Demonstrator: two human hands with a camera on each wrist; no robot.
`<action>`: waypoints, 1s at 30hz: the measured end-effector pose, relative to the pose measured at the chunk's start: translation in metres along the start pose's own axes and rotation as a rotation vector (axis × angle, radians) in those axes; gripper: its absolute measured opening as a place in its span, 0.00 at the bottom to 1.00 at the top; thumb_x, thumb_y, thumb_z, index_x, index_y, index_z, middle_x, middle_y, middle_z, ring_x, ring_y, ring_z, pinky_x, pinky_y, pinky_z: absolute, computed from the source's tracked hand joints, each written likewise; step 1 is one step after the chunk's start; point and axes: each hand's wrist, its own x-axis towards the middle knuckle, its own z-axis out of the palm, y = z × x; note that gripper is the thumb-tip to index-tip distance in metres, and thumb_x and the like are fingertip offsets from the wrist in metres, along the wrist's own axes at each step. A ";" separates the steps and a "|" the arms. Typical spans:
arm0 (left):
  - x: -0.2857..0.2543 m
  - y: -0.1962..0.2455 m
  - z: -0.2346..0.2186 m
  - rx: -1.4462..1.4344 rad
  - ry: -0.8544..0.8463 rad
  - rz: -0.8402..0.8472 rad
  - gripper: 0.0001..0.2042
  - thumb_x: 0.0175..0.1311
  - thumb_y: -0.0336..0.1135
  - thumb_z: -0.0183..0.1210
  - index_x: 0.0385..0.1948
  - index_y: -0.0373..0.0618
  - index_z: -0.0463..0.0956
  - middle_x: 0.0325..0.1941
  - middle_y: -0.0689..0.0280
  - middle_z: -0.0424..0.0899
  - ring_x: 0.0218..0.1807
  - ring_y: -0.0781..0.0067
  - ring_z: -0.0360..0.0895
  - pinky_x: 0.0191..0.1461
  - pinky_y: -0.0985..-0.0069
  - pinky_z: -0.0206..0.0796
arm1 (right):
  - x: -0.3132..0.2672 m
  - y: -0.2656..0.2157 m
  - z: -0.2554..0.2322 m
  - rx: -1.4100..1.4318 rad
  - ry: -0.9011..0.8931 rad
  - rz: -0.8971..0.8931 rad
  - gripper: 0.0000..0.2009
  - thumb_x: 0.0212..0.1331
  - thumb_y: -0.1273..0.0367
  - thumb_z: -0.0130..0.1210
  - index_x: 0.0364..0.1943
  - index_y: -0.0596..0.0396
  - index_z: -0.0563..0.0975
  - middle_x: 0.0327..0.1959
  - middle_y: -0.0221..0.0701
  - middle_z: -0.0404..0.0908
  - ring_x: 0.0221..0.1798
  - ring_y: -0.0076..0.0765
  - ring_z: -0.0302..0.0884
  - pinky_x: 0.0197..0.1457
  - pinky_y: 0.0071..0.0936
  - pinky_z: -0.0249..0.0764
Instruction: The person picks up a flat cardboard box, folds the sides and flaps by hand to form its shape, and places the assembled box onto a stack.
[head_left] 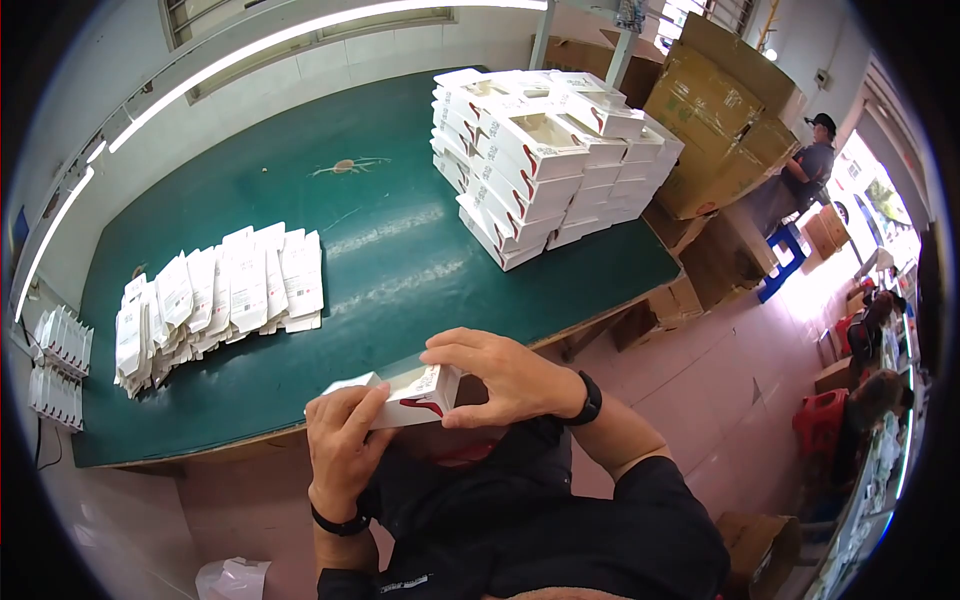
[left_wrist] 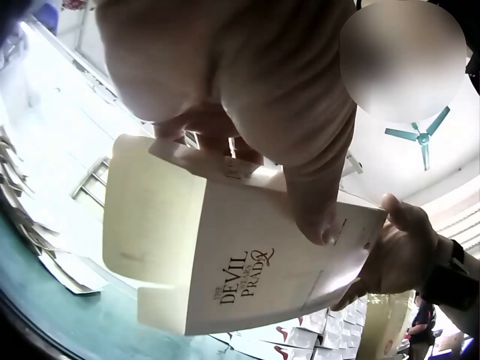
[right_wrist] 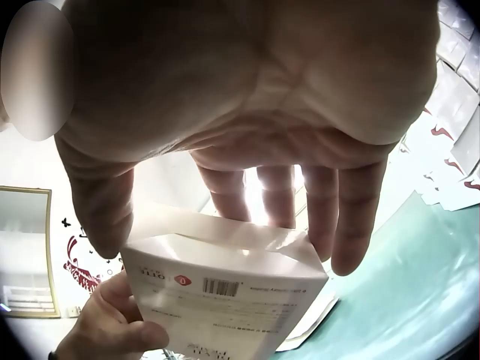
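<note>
A white box (head_left: 410, 402) with a red shoe print is held between both hands above the table's near edge. The left hand (head_left: 345, 440) grips its left end; in the left wrist view the left hand (left_wrist: 247, 97) has its thumb on the printed face of the box (left_wrist: 277, 262), and a flap stands out at the far end. The right hand (head_left: 505, 378) holds the right end, thumb and fingers on opposite sides. In the right wrist view the right hand (right_wrist: 247, 97) spans the end of the box (right_wrist: 217, 292), where a flap stands partly raised.
Flat white cartons (head_left: 230, 285) lie overlapped on the left of the green table (head_left: 380, 230). A tall stack of white boxes (head_left: 560, 150) stands at the back right, beside large brown cartons (head_left: 700, 110). More white pieces (head_left: 60, 365) are at the far left. People are at the right.
</note>
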 end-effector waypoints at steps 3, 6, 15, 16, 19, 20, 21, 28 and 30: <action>0.004 -0.001 0.001 0.043 0.006 0.032 0.28 0.47 0.30 0.77 0.56 0.51 0.83 0.51 0.63 0.84 0.56 0.59 0.81 0.70 0.55 0.64 | 0.003 -0.002 -0.006 -0.034 0.014 -0.005 0.36 0.53 0.54 0.74 0.62 0.60 0.77 0.65 0.50 0.76 0.65 0.57 0.76 0.68 0.43 0.74; 0.009 -0.001 0.008 0.150 0.111 0.081 0.29 0.51 0.31 0.76 0.59 0.50 0.81 0.57 0.61 0.82 0.64 0.57 0.78 0.77 0.55 0.59 | 0.008 -0.005 -0.014 -0.080 0.047 -0.015 0.36 0.51 0.57 0.76 0.63 0.59 0.76 0.66 0.50 0.75 0.67 0.58 0.75 0.69 0.44 0.74; -0.027 -0.045 0.026 -0.078 0.369 -0.149 0.26 0.60 0.34 0.73 0.61 0.43 0.78 0.64 0.54 0.79 0.68 0.49 0.74 0.76 0.53 0.61 | 0.023 0.003 -0.093 -0.309 0.325 -0.040 0.35 0.50 0.62 0.75 0.65 0.57 0.76 0.68 0.45 0.74 0.69 0.50 0.75 0.70 0.40 0.73; -0.033 -0.054 0.029 -0.077 0.316 -0.212 0.25 0.61 0.35 0.72 0.61 0.42 0.77 0.65 0.53 0.78 0.68 0.49 0.74 0.75 0.55 0.63 | 0.026 0.011 -0.105 -0.359 0.430 -0.014 0.34 0.51 0.63 0.75 0.64 0.56 0.76 0.68 0.43 0.74 0.69 0.46 0.75 0.70 0.39 0.74; -0.052 -0.079 0.041 -0.079 0.215 -0.336 0.24 0.64 0.36 0.70 0.61 0.40 0.77 0.67 0.53 0.77 0.68 0.50 0.74 0.72 0.58 0.65 | 0.039 0.038 -0.141 -0.386 0.634 0.026 0.33 0.52 0.63 0.75 0.64 0.56 0.76 0.68 0.39 0.74 0.67 0.41 0.76 0.69 0.38 0.76; -0.059 -0.087 0.045 -0.058 0.198 -0.347 0.24 0.65 0.37 0.70 0.61 0.40 0.77 0.66 0.53 0.78 0.68 0.49 0.74 0.72 0.58 0.66 | 0.045 0.047 -0.151 -0.359 0.731 0.042 0.32 0.53 0.63 0.75 0.63 0.55 0.76 0.67 0.38 0.74 0.66 0.40 0.77 0.68 0.38 0.76; -0.064 -0.095 0.049 -0.038 0.181 -0.358 0.24 0.65 0.38 0.69 0.60 0.40 0.78 0.65 0.52 0.78 0.67 0.48 0.74 0.71 0.57 0.66 | 0.050 0.054 -0.161 -0.361 0.729 0.039 0.32 0.53 0.63 0.75 0.63 0.55 0.76 0.67 0.38 0.74 0.66 0.40 0.77 0.68 0.38 0.76; -0.075 -0.105 0.061 0.080 0.165 -0.365 0.23 0.67 0.45 0.68 0.58 0.41 0.80 0.63 0.53 0.80 0.68 0.45 0.73 0.72 0.54 0.64 | 0.087 0.109 -0.212 -0.703 0.816 0.272 0.32 0.53 0.57 0.74 0.60 0.59 0.78 0.62 0.39 0.77 0.65 0.42 0.77 0.68 0.37 0.76; -0.074 -0.103 0.063 0.116 0.152 -0.375 0.24 0.67 0.48 0.68 0.57 0.41 0.80 0.63 0.54 0.80 0.69 0.45 0.73 0.73 0.52 0.62 | 0.097 0.120 -0.218 -0.757 0.808 0.299 0.33 0.52 0.55 0.74 0.59 0.60 0.79 0.62 0.41 0.77 0.65 0.45 0.77 0.69 0.38 0.75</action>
